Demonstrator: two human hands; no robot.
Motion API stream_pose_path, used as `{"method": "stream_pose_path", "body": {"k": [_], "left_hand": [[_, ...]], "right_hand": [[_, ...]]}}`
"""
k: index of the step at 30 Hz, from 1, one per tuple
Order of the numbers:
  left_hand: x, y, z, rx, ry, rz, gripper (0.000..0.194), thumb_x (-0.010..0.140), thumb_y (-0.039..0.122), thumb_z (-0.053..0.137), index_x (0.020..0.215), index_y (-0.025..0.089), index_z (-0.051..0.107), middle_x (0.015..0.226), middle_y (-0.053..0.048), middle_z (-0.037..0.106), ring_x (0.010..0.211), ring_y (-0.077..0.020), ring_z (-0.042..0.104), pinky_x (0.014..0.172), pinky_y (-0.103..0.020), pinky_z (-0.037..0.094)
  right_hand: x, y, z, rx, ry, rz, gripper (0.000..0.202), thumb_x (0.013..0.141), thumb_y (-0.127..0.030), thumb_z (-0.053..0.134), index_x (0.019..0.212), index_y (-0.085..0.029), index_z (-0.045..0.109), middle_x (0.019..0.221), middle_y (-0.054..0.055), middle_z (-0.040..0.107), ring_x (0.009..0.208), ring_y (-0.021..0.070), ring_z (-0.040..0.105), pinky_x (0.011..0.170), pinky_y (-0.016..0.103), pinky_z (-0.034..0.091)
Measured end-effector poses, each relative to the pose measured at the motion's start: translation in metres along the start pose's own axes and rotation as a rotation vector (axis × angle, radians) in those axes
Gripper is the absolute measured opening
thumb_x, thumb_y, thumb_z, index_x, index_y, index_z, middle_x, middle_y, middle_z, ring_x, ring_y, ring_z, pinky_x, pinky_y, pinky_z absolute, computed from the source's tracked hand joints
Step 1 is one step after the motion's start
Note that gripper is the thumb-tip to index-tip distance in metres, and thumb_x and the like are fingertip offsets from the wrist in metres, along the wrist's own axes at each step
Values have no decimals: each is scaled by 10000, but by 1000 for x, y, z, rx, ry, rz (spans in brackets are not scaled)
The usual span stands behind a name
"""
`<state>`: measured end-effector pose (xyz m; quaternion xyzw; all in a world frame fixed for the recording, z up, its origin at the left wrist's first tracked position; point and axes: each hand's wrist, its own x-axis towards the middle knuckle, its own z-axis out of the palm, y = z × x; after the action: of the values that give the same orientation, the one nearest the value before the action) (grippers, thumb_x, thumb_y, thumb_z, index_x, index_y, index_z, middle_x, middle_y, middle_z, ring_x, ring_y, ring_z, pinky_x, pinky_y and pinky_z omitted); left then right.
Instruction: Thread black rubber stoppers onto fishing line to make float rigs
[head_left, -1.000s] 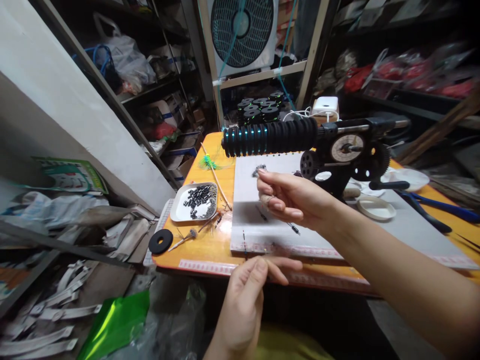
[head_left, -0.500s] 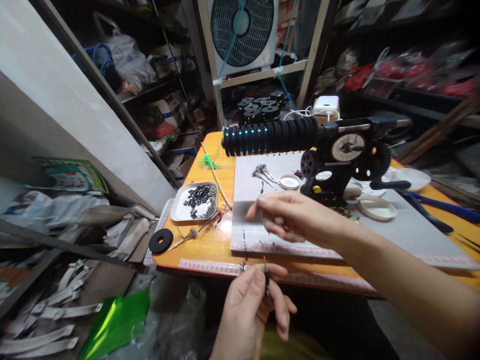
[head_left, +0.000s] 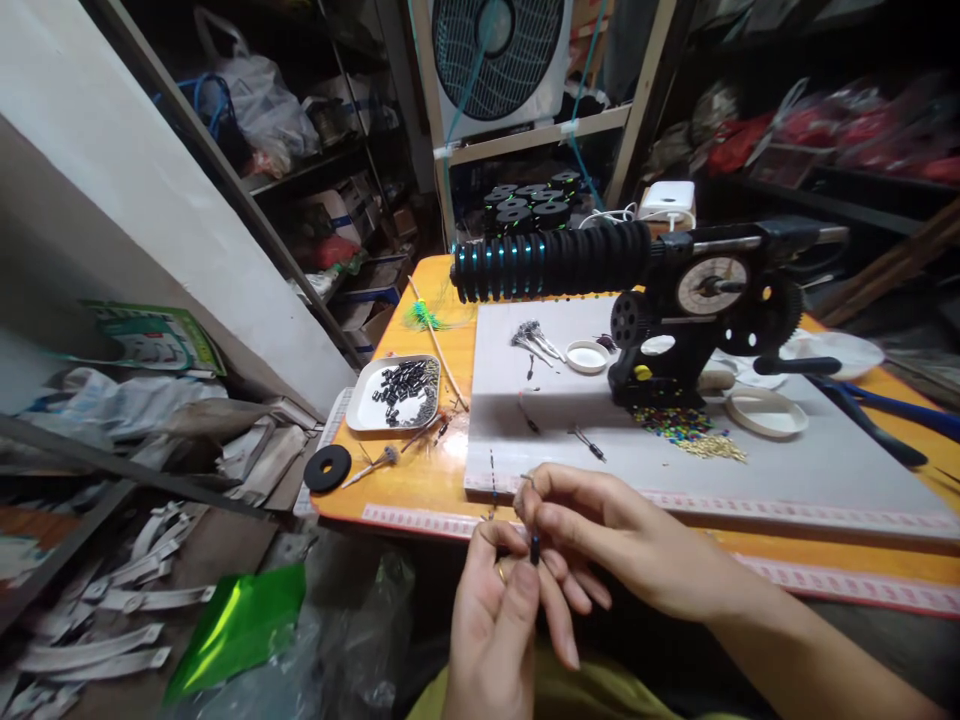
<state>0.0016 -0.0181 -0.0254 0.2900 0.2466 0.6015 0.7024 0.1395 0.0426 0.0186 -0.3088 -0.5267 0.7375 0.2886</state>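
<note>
At the table's near edge, my left hand [head_left: 499,610] pinches a small black cylindrical piece [head_left: 535,549] upright between thumb and fingers. My right hand [head_left: 600,530] is right beside it, its thumb and forefinger pressed together just above the piece. A tiny greyish tip shows at those fingers, too small to name. On the grey board [head_left: 495,400] beyond lie a black piece on wire loops [head_left: 591,444], several colored beads [head_left: 667,422] and gold bits [head_left: 716,446]. A thin dark beaded strand [head_left: 493,475] hangs over the board's near left edge.
A white tray [head_left: 358,412] of black cylinders stands at left, with a black foam ring [head_left: 328,468] near it. A hand-cranked winder [head_left: 675,330] carrying black spools [head_left: 555,262] stands on the board. Round lids [head_left: 766,432] and blue-handled pliers [head_left: 900,405] lie at right.
My right hand has come back from over the board down to my left hand. The looped black piece and beads on the board are now uncovered. The view has shifted slightly.
</note>
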Motion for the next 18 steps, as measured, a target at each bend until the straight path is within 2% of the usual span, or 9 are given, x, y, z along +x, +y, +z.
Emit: {"method": "stream_pose_path", "body": {"k": [3,6,10,14,16,18], "left_hand": [[-1,0,1,-17,-7,-6,119,960,327,589,950,215,549,487,47,579,662,-163,628,792,-366,515],[-1,1,0,-12,-20,-13,121,960,334,585,951,219,545,491,47,579,657,-166,630,822,-385,514],[1,2,0,-18,-55,-30,136,957,343,585,971,217,538,549,35,619,660,-174,647,837,-409,514],[0,0,-1,-5,-71,-38,160,954,359,585,973,216,516,595,28,642,663,-178,658,819,-402,509],[-1,1,-4,42,-71,-43,175,959,382,571,984,224,501,605,31,646,612,-172,644,761,-372,507],[1,6,-6,196,-18,-6,194,975,420,533,1017,233,507,634,26,657,557,-157,609,693,-327,488]], "right_hand": [[0,7,3,82,11,-9,381,937,-551,566,912,-175,506,584,-64,523,398,28,433,351,112,297],[0,10,2,149,21,-12,345,936,-518,592,935,-181,519,582,-69,529,393,30,456,336,100,305],[1,10,2,224,31,-10,299,923,-469,633,924,-192,521,547,-71,535,379,39,467,314,93,278],[3,9,4,270,41,-9,335,888,-495,664,896,-200,505,563,-67,544,351,28,423,302,103,227],[3,9,4,264,48,-12,345,883,-507,665,896,-200,509,591,-58,554,356,29,422,305,114,219],[1,7,3,246,52,-23,343,889,-511,657,897,-195,526,572,-59,533,377,37,424,327,123,229]]}}
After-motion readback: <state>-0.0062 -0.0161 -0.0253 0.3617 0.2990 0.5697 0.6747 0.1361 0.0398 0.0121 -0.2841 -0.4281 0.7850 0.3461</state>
